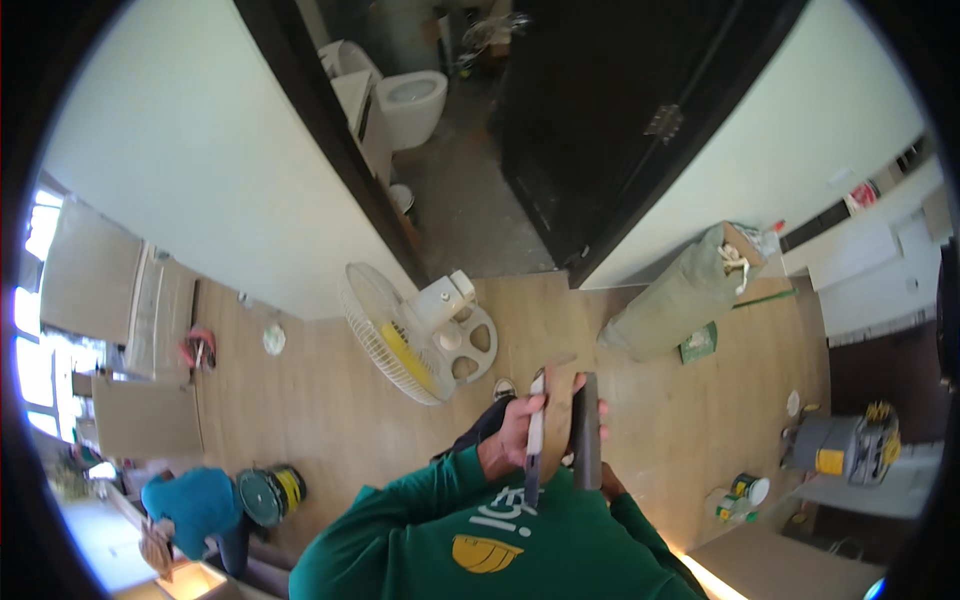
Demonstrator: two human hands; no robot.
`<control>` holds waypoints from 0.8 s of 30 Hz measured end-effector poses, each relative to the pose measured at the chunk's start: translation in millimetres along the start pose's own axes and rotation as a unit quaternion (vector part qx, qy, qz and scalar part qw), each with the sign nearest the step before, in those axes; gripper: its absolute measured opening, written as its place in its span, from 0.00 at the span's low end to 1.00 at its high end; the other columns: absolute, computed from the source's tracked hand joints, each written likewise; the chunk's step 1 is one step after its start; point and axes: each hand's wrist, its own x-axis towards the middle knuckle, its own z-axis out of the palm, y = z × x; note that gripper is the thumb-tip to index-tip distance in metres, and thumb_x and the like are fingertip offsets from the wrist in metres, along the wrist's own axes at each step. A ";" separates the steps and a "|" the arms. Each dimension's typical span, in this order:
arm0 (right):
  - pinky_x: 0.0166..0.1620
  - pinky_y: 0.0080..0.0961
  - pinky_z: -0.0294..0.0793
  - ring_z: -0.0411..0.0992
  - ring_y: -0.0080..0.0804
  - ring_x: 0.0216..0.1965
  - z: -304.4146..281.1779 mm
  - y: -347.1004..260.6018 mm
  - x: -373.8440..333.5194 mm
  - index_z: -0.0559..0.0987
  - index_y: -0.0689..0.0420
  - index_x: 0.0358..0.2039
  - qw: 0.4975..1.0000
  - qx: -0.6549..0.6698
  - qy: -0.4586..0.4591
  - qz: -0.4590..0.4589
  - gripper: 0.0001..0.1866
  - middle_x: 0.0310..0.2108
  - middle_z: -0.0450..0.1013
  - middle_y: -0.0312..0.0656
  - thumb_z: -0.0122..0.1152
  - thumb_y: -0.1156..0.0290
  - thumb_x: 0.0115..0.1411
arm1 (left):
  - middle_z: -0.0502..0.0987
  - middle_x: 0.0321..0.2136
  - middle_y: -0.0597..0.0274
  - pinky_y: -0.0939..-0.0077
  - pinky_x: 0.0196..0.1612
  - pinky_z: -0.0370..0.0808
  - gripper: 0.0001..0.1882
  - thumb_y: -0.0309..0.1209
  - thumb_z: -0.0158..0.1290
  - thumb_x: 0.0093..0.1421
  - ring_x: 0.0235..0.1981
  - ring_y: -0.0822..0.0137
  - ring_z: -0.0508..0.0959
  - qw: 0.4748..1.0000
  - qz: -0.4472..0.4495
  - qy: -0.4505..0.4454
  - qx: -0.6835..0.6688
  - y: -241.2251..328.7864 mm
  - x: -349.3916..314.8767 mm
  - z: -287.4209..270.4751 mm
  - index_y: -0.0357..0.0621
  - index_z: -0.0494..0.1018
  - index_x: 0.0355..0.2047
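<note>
In front of my chest, my left hand is closed round a narrow, white-edged flat piece with a dark lower end. Close beside it, a brown curved strip stands upright; its exact kind cannot be made out. My right hand wraps its fingers round a long dark grey bar, which hides most of that hand. The pieces stand side by side between my hands, and how they join is unclear.
A white fan lies tilted on the wood floor near the doorway. Right of the door leans a stuffed grey-green sack. A dark bucket stands beside a person in blue. At far right sits a grey-yellow machine.
</note>
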 end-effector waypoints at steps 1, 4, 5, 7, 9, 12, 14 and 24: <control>0.42 0.33 0.80 0.80 0.33 0.41 -18.6 -13.8 -2.8 0.80 0.59 0.53 0.998 0.026 0.037 0.049 0.18 0.42 0.81 0.43 0.56 0.60 0.71 | 0.63 0.70 0.44 0.33 0.67 0.66 0.35 0.49 0.63 0.62 0.65 0.33 0.70 1.000 0.008 -0.003 -0.002 10.1 17.8 2.1 0.66 0.69 0.69; 0.35 0.31 0.77 0.76 0.30 0.32 -66.4 -33.7 6.8 0.77 0.58 0.55 0.970 0.154 0.129 0.135 0.19 0.33 0.77 0.38 0.56 0.60 0.70 | 0.68 0.66 0.41 0.33 0.67 0.67 0.37 0.50 0.66 0.60 0.63 0.32 0.72 0.998 0.066 0.018 0.009 27.5 38.7 21.0 0.63 0.69 0.69; 0.34 0.30 0.76 0.75 0.29 0.30 -85.9 -27.2 11.5 0.77 0.57 0.55 0.969 0.134 0.148 0.146 0.19 0.31 0.75 0.37 0.56 0.60 0.70 | 0.68 0.66 0.40 0.34 0.67 0.67 0.37 0.50 0.66 0.60 0.63 0.32 0.72 0.995 0.098 0.007 0.011 33.4 37.0 26.0 0.63 0.69 0.69; 0.33 0.29 0.75 0.74 0.29 0.29 -114.3 -10.0 29.3 0.78 0.56 0.55 0.974 0.120 0.096 0.168 0.19 0.30 0.74 0.36 0.57 0.60 0.69 | 0.69 0.65 0.40 0.34 0.67 0.67 0.36 0.50 0.65 0.60 0.62 0.32 0.73 0.986 0.164 -0.010 0.021 40.5 29.6 33.7 0.62 0.70 0.68; 0.34 0.31 0.75 0.74 0.30 0.31 -151.4 13.2 56.9 0.76 0.57 0.57 0.977 0.087 0.046 0.191 0.20 0.34 0.74 0.38 0.56 0.61 0.69 | 0.70 0.65 0.40 0.35 0.66 0.69 0.35 0.51 0.65 0.61 0.61 0.32 0.74 0.965 0.253 -0.018 0.057 43.9 17.0 38.9 0.61 0.71 0.67; 0.38 0.37 0.78 0.77 0.35 0.37 -193.3 45.1 96.5 0.73 0.58 0.63 0.974 0.009 -0.080 0.213 0.23 0.44 0.76 0.43 0.54 0.65 0.70 | 0.67 0.66 0.41 0.38 0.67 0.68 0.35 0.50 0.64 0.61 0.62 0.35 0.73 0.929 0.360 0.010 0.079 32.8 -3.7 54.0 0.62 0.70 0.67; 0.40 0.40 0.81 0.79 0.39 0.41 -244.5 69.9 151.5 0.70 0.59 0.68 0.931 -0.020 -0.348 0.105 0.26 0.51 0.78 0.47 0.52 0.68 0.71 | 0.71 0.63 0.45 0.39 0.66 0.70 0.33 0.51 0.62 0.63 0.61 0.36 0.74 0.874 0.480 0.020 0.067 6.5 -34.7 54.5 0.64 0.70 0.67; 0.42 0.42 0.80 0.80 0.46 0.35 -127.1 -219.5 236.8 0.85 0.62 0.38 0.882 -0.401 0.084 -0.230 0.16 0.35 0.81 0.54 0.54 0.64 0.65 | 0.66 0.64 0.61 0.45 0.69 0.65 0.30 0.51 0.60 0.67 0.62 0.51 0.70 0.902 0.429 -0.001 0.039 -28.2 -47.8 48.3 0.75 0.69 0.68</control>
